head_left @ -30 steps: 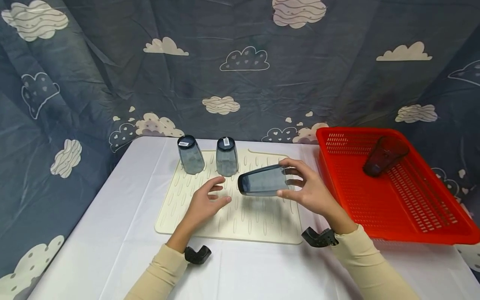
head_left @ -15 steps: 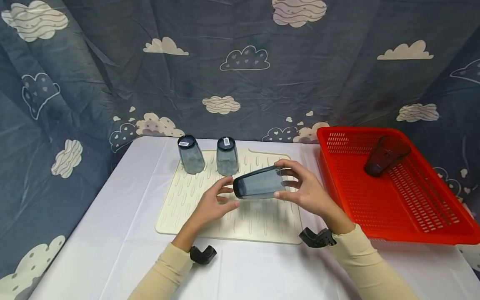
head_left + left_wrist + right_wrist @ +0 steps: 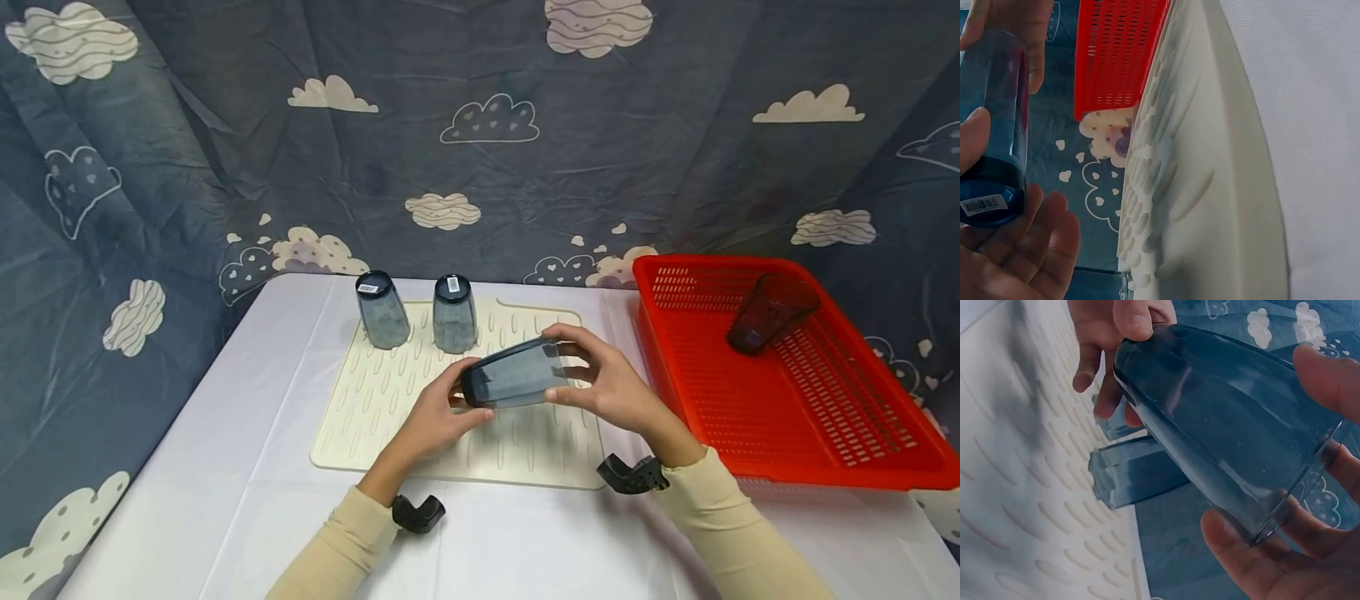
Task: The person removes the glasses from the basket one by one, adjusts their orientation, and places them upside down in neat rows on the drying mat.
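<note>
A blue-tinted drinking glass [image 3: 517, 375] is held tilted above the cream drying mat [image 3: 360, 417], its dark base toward the left. Around the rim end, my right hand [image 3: 611, 387] grips it with thumb and fingers on opposite sides. At the base end my left hand [image 3: 438, 417] holds it, thumb on the near side and fingers beneath. A barcode sticker [image 3: 984, 205] shows on the base in the left wrist view. Two matching glasses stand upside down at the mat's back: one glass [image 3: 384, 317] on the left and another glass [image 3: 454, 321] beside it.
A red perforated basket [image 3: 667, 367] stands right of the mat, with a dark-looking glass [image 3: 772, 312] lying tilted inside. White cloth [image 3: 247, 492] covers the table. A cloud-patterned curtain [image 3: 487, 175] hangs behind it.
My left hand has moved right and taken hold of the glass's base. My right hand has brought the glass slightly left and down. The standing glasses have stayed put.
</note>
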Demonstrator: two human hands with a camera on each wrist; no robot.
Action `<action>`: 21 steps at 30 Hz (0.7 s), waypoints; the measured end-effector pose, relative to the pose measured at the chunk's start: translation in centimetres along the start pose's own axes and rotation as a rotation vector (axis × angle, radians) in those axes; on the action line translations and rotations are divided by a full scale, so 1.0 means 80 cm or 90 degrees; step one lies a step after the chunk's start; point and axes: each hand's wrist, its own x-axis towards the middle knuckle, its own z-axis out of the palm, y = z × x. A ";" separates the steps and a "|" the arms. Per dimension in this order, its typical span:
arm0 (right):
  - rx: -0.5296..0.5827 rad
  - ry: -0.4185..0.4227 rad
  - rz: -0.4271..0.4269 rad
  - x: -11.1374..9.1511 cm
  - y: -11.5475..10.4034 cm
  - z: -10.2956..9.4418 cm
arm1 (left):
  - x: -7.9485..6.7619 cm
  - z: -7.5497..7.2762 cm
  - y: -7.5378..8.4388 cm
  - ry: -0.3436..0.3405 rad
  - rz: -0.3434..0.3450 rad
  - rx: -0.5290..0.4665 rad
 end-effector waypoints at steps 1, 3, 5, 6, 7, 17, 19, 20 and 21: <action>0.000 0.000 -0.001 0.000 0.000 0.000 | 0.000 0.000 0.001 0.001 0.001 0.003; -0.003 0.001 -0.004 0.000 0.000 -0.001 | 0.001 0.000 0.002 0.003 0.004 0.005; -0.008 0.000 -0.003 -0.001 0.001 -0.001 | 0.001 0.000 0.002 0.003 0.003 0.003; -0.013 0.000 -0.005 -0.001 0.001 -0.001 | 0.002 0.000 0.001 0.002 0.002 0.002; -0.021 -0.001 -0.003 -0.001 0.001 -0.001 | 0.002 -0.001 0.001 0.001 0.002 0.001; -0.096 -0.007 0.022 -0.007 0.001 -0.006 | 0.004 -0.010 0.011 -0.015 -0.012 -0.074; -0.097 -0.015 0.029 -0.008 0.002 -0.007 | 0.003 -0.012 0.013 -0.015 -0.009 -0.096; -0.098 -0.021 0.032 -0.009 0.003 -0.007 | 0.003 -0.013 0.015 -0.015 -0.005 -0.107; -0.097 -0.027 0.037 -0.009 0.003 -0.007 | 0.003 -0.013 0.016 -0.015 0.002 -0.118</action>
